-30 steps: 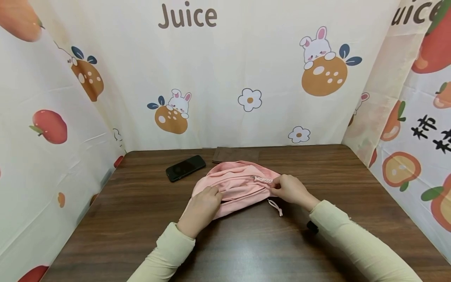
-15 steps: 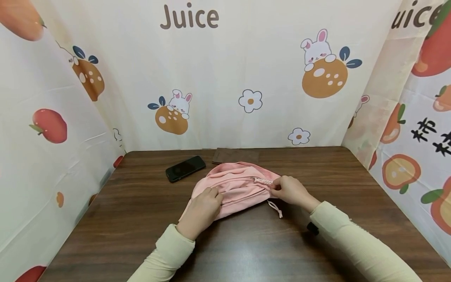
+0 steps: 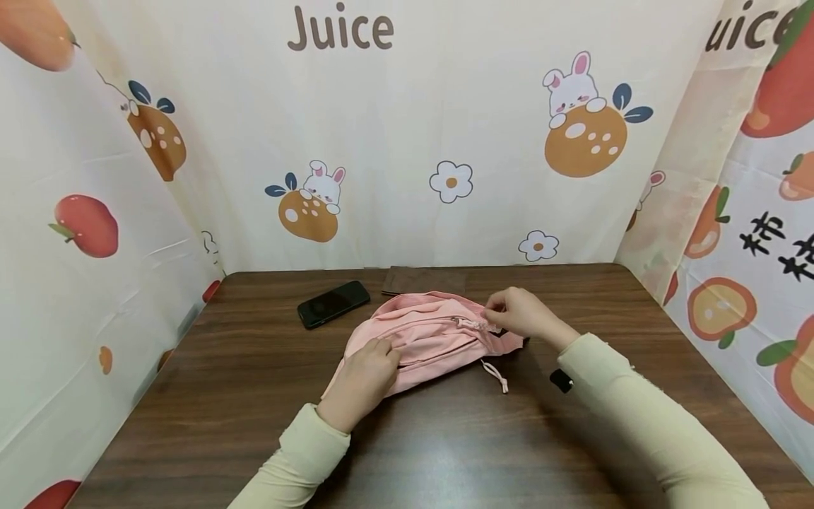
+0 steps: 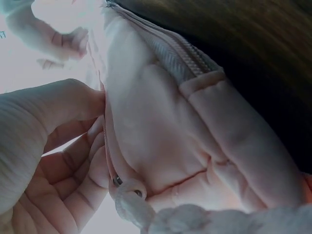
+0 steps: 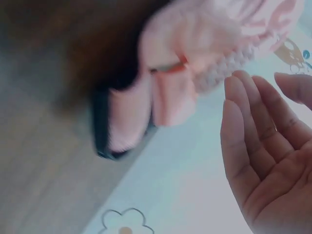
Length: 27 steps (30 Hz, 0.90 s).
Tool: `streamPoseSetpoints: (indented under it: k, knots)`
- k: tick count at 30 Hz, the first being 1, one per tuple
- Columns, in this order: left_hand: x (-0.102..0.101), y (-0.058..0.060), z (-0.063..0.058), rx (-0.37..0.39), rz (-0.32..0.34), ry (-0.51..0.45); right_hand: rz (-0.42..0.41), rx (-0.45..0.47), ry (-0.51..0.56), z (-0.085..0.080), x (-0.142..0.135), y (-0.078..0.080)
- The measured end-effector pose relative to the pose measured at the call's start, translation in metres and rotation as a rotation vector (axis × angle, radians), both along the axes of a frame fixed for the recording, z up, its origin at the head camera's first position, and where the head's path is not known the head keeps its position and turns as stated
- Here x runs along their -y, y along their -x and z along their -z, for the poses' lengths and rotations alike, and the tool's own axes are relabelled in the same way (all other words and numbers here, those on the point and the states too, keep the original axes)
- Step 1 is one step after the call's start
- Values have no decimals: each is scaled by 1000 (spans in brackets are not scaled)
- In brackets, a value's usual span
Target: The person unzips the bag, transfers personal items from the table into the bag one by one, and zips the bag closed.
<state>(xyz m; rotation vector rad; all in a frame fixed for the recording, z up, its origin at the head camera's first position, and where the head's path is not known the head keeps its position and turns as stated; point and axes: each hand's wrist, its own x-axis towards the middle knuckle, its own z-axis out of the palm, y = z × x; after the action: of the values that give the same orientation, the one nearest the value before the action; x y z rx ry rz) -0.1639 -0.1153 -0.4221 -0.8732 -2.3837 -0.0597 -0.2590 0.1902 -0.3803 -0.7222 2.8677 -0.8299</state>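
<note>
A pink waist bag (image 3: 420,339) lies on the table in the head view, with zippers along its front and a braided cord pull (image 3: 470,324) near its right end. My left hand (image 3: 365,375) pinches the bag's fabric at a zipper edge between thumb and fingers; the left wrist view shows the thumb (image 4: 73,100) pressed on that edge. My right hand (image 3: 521,311) is at the bag's right end, beside the cord. In the right wrist view its fingers (image 5: 243,126) are extended, the thumb apart, with nothing between them. A strap end with a dark buckle (image 5: 102,122) shows below.
A black smartphone (image 3: 333,304) lies to the left behind the bag. Behind it, a flat brown item (image 3: 422,280) lies at the table's back edge, partly hidden. A thin cord loop (image 3: 496,376) hangs from the bag's front. A small black object (image 3: 561,380) shows by the right sleeve.
My right hand has let go of the bag's right end and moved slightly up, which uncovers the strap end there. My left hand keeps its hold in place.
</note>
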Motion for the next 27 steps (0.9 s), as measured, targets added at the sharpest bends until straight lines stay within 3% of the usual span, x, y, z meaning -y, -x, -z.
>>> streamPoseSetpoints:
  k: [10,19,27]
  knots:
    - [1,0,-2,-32,1,-6,53,-88,19,-22,18,40]
    - [0,-1,-1,-30,4,-14,80,-147,-2,-21,28,73]
    - [1,-1,0,-42,17,-36,115,-176,-90,-5,39,96]
